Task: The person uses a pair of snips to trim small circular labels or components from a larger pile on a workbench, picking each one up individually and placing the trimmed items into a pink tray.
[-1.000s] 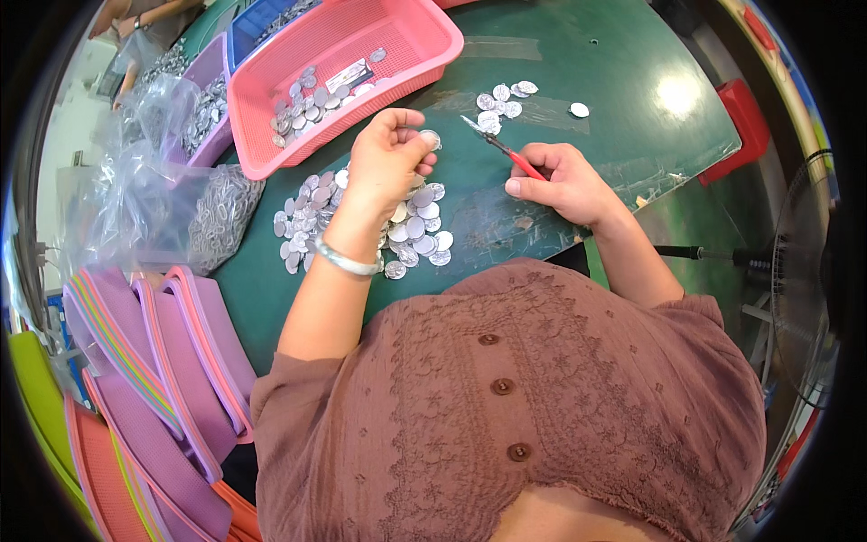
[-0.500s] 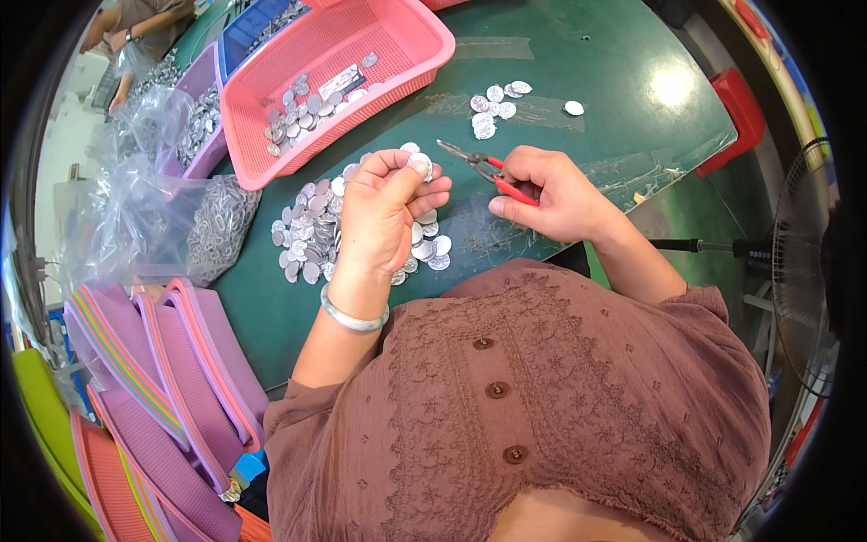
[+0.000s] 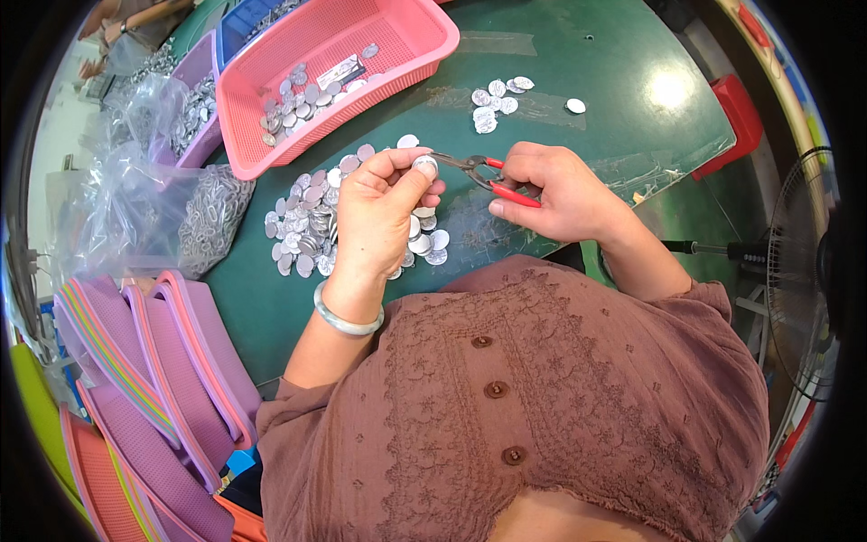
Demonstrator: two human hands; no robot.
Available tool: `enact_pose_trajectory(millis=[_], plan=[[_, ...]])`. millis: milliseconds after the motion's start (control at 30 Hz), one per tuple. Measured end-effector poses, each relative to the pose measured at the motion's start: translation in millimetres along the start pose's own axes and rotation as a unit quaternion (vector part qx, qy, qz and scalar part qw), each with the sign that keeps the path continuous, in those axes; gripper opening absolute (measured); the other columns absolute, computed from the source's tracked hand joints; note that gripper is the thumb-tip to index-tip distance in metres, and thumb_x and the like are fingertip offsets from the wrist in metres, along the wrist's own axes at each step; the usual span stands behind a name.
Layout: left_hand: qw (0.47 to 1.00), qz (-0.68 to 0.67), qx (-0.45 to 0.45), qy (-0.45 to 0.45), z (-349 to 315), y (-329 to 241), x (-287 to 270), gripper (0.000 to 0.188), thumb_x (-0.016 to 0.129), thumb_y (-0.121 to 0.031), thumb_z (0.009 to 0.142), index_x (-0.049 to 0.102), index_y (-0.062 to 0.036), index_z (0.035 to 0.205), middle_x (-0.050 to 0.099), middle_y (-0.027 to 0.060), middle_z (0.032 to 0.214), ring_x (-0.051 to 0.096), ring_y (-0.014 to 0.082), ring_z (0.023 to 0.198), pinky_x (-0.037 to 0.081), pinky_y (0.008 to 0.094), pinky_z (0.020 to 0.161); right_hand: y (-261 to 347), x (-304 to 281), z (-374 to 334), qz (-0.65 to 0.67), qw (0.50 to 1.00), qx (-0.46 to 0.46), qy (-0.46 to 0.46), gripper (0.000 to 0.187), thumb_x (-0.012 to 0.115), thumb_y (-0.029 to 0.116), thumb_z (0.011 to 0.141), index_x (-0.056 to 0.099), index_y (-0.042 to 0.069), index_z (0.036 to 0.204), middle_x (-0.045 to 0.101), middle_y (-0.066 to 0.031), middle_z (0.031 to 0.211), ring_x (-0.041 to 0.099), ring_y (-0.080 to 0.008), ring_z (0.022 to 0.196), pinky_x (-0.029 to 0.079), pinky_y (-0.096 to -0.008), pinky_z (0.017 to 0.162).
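Observation:
Between thumb and fingers, my left hand (image 3: pixel 384 199) pinches a small round silvery disc (image 3: pixel 425 166). My right hand (image 3: pixel 560 192) is wrapped round the red handles of a pair of pliers (image 3: pixel 479 168). Their jaw tips reach the edge of the held disc; whether they grip it I cannot tell. Under and around my left hand lies a heap of similar metal discs (image 3: pixel 307 221) on the green table (image 3: pixel 623 54). A smaller group of discs (image 3: pixel 488 104) lies farther off, beyond the pliers, with a single disc (image 3: pixel 575 106) to its right.
A pink basket (image 3: pixel 244 135) with more discs stands at the back left. Beside it are a purple bin (image 3: pixel 209 140), a blue bin (image 3: pixel 237 32) and a clear bag of metal links (image 3: pixel 212 217). Stacked purple baskets (image 3: pixel 194 361) lean at the left. Another person's hand (image 3: pixel 92 69) shows far left.
The pliers have moved left and their tips now meet the disc's edge. My left hand has shifted slightly, still pinching the disc.

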State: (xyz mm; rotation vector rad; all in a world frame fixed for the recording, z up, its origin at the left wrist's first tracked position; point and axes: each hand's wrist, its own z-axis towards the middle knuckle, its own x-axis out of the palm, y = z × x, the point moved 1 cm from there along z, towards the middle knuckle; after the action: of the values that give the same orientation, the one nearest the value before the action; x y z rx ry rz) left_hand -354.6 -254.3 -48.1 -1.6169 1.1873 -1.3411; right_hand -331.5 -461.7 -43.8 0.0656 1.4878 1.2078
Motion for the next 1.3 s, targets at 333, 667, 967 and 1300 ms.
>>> enact_pose_trajectory(millis=[333, 667, 967, 1300], plan=[[1.0, -0.004, -0.003, -0.005, -2, 2, -1, 0.017, 0.062, -0.003, 0.082, 0.059, 0.0039, 0.097, 0.062, 0.0066, 0.08, 0.061, 0.0112, 0.067, 0.05, 0.0193, 0.058, 1, 0, 0, -0.027, 1.0, -0.002, 0.004, 0.026, 0.067, 0.024, 0.073, 0.054, 0.002, 0.067, 0.052, -0.0106, 0.069, 0.053, -0.0298, 0.064, 0.041, -0.0374, 0.055], [0.998, 0.044, -0.04, 0.031, -4, 1, -3, 0.014, 0.059, -0.011, 0.086, 0.061, 0.0008, 0.093, 0.06, 0.0026, 0.075, 0.055, 0.0079, 0.062, 0.044, 0.0192, 0.055, 2, 1, -1, -0.031, 0.999, 0.001, 0.015, 0.027, 0.066, 0.024, 0.074, 0.051, 0.003, 0.064, 0.051, -0.0112, 0.065, 0.052, -0.0317, 0.061, 0.039, -0.0389, 0.053], [0.996, 0.08, 0.012, 0.029, -7, 4, -3, 0.013, 0.059, -0.01, 0.085, 0.062, 0.0004, 0.092, 0.059, 0.0013, 0.074, 0.054, 0.0077, 0.062, 0.043, 0.0184, 0.056, -9, 6, -2, 0.153, 0.981, 0.081, 0.09, 0.037, 0.066, 0.022, 0.078, 0.042, 0.002, 0.058, 0.036, -0.0033, 0.051, 0.033, -0.0116, 0.049, 0.03, -0.0295, 0.045], [1.0, 0.008, -0.006, 0.01, -7, 3, -5, 0.015, 0.059, -0.009, 0.086, 0.062, 0.0006, 0.096, 0.061, 0.0029, 0.075, 0.056, 0.0076, 0.063, 0.044, 0.0186, 0.056, -9, -1, -1, 0.291, 0.929, 0.181, 0.137, 0.021, 0.066, 0.021, 0.08, 0.059, 0.001, 0.078, 0.05, 0.0023, 0.067, 0.044, -0.007, 0.06, 0.036, -0.0222, 0.055]])
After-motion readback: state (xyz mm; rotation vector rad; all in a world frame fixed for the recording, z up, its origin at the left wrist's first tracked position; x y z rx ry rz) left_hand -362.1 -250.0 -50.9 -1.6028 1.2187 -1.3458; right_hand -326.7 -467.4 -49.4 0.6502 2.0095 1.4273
